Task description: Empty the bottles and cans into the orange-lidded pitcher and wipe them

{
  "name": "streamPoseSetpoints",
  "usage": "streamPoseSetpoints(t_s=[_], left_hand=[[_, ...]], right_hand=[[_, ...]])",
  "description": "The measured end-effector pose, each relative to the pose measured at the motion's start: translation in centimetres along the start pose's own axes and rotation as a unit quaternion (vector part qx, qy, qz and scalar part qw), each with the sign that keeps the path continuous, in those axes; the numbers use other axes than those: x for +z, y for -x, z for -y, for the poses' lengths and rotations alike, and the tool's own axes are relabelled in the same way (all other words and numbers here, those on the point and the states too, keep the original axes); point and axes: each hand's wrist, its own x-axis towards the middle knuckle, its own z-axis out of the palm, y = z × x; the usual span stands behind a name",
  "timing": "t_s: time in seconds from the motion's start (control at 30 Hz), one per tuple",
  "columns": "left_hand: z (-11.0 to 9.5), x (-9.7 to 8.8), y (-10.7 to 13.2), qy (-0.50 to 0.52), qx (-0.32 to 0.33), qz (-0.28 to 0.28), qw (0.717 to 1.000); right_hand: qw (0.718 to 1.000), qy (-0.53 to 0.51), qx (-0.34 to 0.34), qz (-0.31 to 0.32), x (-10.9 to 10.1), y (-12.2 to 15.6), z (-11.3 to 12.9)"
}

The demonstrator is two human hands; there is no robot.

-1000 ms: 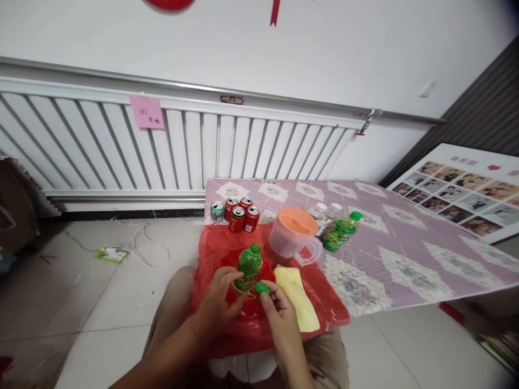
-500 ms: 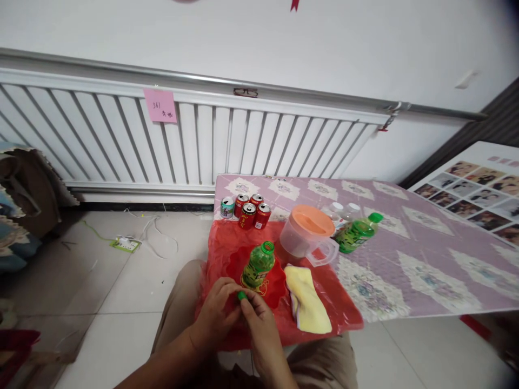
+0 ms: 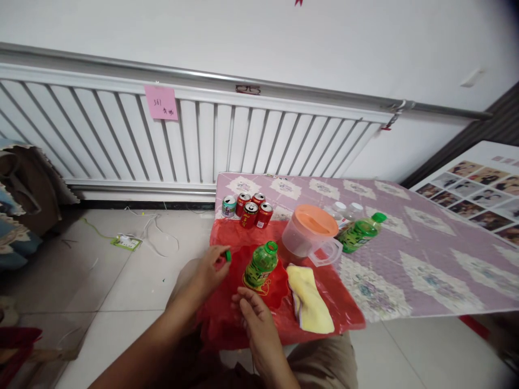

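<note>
An uncapped green bottle [image 3: 261, 264] stands on a red plate [image 3: 273, 283] over a red plastic sheet [image 3: 227, 243] at the table's near corner. My left hand [image 3: 210, 268] is to the left of the bottle, pinching its green cap [image 3: 228, 255] between the fingertips. My right hand [image 3: 253, 315] hovers just in front of the plate, fingers loosely curled, nothing in it. A yellow cloth [image 3: 311, 297] lies to the right of the plate.
Several drink cans [image 3: 249, 208] stand at the table's far left edge. A clear jug with an orange lid [image 3: 311, 233], a capped green bottle [image 3: 359, 232] and two clear bottles [image 3: 344, 209] are behind. Radiator along the wall; power strip and cables [image 3: 127, 241] on the floor at left.
The green cap passed from my right hand to my left hand, which moved left and away from the bottle. My right hand let go and stayed in front of the plate.
</note>
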Motion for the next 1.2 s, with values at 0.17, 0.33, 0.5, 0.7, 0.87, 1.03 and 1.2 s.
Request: streamPoseSetpoints(t_s=[0.17,0.33,0.5,0.7,0.87,1.03,1.2], left_hand=[[3.7,0.8,-6.3,-0.124,-0.027,0.104,0.986],[5.3,2.7,-8.9,-0.177,-0.009,0.203,0.963],[5.8,3.4,-9.2,-0.198,0.001,0.257,0.946],[3.5,2.3,-8.6,-0.159,0.016,0.214,0.964],[-0.4,1.2,-5.6,0.136,-0.004,0.240,0.961],[-3.3,2.2,-3.1,0.162,-0.059,0.263,0.949],[-4.0,4.3,-2.1,0.156,-0.084,0.222,0.959]], right_hand=[[0.998,0.049,0.001,0.037,-0.4,0.7,0.2],[0.992,0.105,-0.009,0.069,-0.2,1.3,0.4],[0.985,0.151,-0.015,0.079,-0.4,1.6,0.4],[0.979,0.188,-0.045,0.068,-1.8,1.9,0.7],[0.954,0.255,-0.140,-0.069,-5.8,1.7,3.2],[0.828,0.430,-0.271,-0.236,-12.0,1.1,5.2],[0.694,0.621,-0.309,-0.190,-15.5,1.0,3.1]])
